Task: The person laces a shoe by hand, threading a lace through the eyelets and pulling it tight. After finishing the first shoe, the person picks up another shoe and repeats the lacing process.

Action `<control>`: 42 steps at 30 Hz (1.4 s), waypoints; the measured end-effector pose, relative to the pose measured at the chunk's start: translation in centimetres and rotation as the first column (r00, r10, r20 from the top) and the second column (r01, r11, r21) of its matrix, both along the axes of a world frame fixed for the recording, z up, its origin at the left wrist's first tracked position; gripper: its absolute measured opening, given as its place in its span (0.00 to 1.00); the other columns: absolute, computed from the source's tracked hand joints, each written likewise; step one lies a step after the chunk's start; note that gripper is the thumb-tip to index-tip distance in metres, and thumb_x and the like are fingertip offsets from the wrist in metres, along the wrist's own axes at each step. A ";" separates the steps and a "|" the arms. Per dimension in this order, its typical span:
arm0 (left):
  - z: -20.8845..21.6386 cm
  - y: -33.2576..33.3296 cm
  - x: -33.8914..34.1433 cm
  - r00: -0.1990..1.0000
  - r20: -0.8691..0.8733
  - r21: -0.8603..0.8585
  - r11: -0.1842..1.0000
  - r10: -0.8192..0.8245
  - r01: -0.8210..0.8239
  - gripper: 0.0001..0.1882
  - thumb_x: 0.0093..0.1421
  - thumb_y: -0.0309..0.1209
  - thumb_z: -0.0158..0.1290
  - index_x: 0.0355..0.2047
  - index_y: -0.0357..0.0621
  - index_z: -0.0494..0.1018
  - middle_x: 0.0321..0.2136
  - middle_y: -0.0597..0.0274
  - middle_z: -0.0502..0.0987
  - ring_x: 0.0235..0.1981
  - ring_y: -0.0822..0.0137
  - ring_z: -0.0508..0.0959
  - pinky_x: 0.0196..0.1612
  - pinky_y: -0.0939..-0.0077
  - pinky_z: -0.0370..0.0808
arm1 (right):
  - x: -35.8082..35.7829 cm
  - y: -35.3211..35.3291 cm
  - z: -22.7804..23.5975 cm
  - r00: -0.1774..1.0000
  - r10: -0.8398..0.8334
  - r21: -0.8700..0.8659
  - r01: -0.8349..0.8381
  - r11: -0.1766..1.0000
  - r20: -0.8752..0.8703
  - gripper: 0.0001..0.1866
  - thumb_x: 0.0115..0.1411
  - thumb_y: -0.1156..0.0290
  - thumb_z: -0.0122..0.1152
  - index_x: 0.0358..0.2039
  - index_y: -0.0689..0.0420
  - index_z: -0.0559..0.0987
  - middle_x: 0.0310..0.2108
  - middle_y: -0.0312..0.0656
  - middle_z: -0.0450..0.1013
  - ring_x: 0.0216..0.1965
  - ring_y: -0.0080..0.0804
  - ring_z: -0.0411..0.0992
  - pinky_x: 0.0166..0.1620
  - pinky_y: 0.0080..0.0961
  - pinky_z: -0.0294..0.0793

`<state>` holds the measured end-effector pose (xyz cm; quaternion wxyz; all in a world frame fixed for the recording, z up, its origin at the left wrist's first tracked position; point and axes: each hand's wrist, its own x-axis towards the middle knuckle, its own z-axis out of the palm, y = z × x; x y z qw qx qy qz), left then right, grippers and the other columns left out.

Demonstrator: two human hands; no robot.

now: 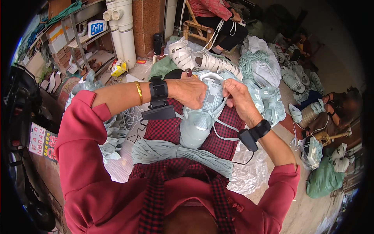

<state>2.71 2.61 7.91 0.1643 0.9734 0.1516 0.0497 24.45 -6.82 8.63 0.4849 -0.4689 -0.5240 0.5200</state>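
A pale blue-green sneaker (199, 113) lies toe toward me on my lap, over a red-and-black checked apron (225, 128). My left hand (188, 91) is closed at the left side of its opening; what its fingers hold is hidden. On the other side, my right hand (238, 97) pinches a pale shoelace (220, 111) near the eyelets. A loose length of it loops down over the apron toward my right wrist. Across my lap, below the toe, lies a tied bundle of pale green laces (181, 153).
Stacks of pale shoe uppers (111, 136) lie to my left, more (272, 105) to my right. Ahead are wrapped white bundles (210, 62) and a white sack (265, 70). Other people sit ahead and at right. A motorbike (19, 128) stands left; a green bag (325, 177) lies right.
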 end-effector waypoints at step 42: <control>-2.6 -5.6 -0.8 0.809 0.440 -0.735 0.674 0.390 0.075 0.12 0.72 0.26 0.43 0.50 0.34 0.72 0.30 0.60 0.78 0.27 0.77 0.77 0.32 0.80 0.77 | -1.4 -0.3 -3.1 0.959 -0.043 0.442 -0.090 0.893 0.282 0.04 0.61 0.75 0.60 0.32 0.63 0.76 0.36 0.34 0.69 0.38 0.19 0.68 0.37 0.20 0.71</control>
